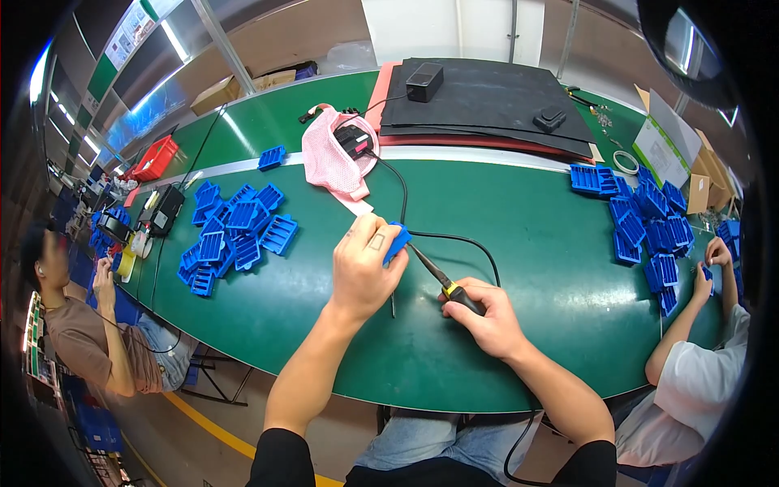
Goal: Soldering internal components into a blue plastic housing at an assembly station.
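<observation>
My left hand (363,264) is closed around a small blue plastic tray (397,241), held above the table's middle. Most of that tray is hidden by the fingers. In my right hand (487,318) are needle-nose pliers (439,276) with black and yellow grips. Their tapered tip points up and left and meets the tray's edge, or nearly so. Just below my left hand a thin metal rod (393,306) shows. To the left lies a loose heap of slotted blue trays (243,215), and a single blue tray (272,157) sits behind it.
A pink mesh cloth (324,154) with a black device stands ahead, its black cable (462,239) crossing the green table (560,325). Black foam sheets (487,101) carry a black power adapter (425,81). More blue trays (669,234) lie right. Co-workers sit at both sides.
</observation>
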